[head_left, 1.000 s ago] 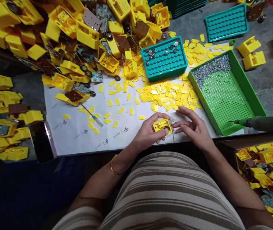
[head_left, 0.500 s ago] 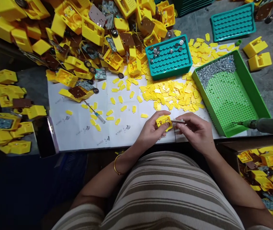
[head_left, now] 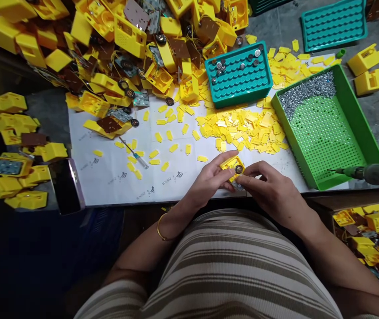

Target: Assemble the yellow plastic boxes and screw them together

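Observation:
Near the table's front edge, my left hand (head_left: pixel 211 179) is closed around a small open yellow plastic housing (head_left: pixel 229 162), its thumb lying across the front. A dark round speaker (head_left: pixel 239 169) shows at the housing's right side. My right hand (head_left: pixel 272 190) is closed, thumb and fingers pinched at that same side. Just below its fingertips a bit of grey circuit board (head_left: pixel 239 186) sticks out; the rest of the board is hidden by the fingers. Whether the speaker is seated in the housing I cannot tell.
Small yellow tabs (head_left: pixel 242 128) lie heaped ahead. Behind them stands a teal tray (head_left: pixel 242 91) with several round metal parts. At right is a green basket (head_left: pixel 295 146) of screws, an electric screwdriver (head_left: pixel 378 173) over it. Left lie a screwdriver (head_left: pixel 139 159), a phone (head_left: pixel 64 188) and piled housings (head_left: pixel 129 40).
My right hand has moved left against the housing. The thin piece it held edge-on has tipped, and the round speaker now shows. The whole view has shifted slightly.

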A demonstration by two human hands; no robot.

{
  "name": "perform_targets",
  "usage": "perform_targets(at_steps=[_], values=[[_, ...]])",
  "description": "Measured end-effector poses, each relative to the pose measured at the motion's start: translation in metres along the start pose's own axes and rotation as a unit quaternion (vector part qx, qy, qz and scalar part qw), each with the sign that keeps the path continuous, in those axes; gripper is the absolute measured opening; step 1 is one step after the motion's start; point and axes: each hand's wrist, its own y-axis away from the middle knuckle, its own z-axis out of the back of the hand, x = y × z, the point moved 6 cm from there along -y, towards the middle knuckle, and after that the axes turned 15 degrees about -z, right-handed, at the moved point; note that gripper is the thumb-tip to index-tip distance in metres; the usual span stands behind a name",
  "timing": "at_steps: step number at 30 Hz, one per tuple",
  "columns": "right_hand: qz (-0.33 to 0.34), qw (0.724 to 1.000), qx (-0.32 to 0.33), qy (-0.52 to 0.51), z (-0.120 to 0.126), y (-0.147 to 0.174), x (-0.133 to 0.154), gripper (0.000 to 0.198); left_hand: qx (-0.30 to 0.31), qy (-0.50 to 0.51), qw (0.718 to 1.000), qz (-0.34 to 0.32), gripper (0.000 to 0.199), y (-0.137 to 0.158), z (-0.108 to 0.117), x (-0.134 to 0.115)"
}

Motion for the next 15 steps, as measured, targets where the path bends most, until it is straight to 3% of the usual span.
perform_targets(at_steps=[4, 10, 12, 15], values=[[-0.009, 0.999, -0.009, 0.044, 0.005, 0.001, 0.000, 0.030, 0.007, -0.010, 1.000, -0.008, 0.052, 0.000, -0.002, -0.002], [-0.076, 0.993, -0.015, 0.094, 0.003, 0.007, -0.009, 0.031, 0.008, -0.003, 1.000, -0.030, 0.049, -0.002, -0.002, 0.000], [-0.089, 0.994, -0.005, 0.065, 0.001, 0.010, -0.011, 0.033, 0.001, -0.005, 0.999, -0.037, 0.048, -0.002, -0.003, 0.000], [-0.108, 0.992, 0.008, -0.063, -0.002, 0.012, -0.013, 0.031, -0.021, -0.022, 0.998, -0.049, 0.047, -0.002, -0.003, -0.001]])
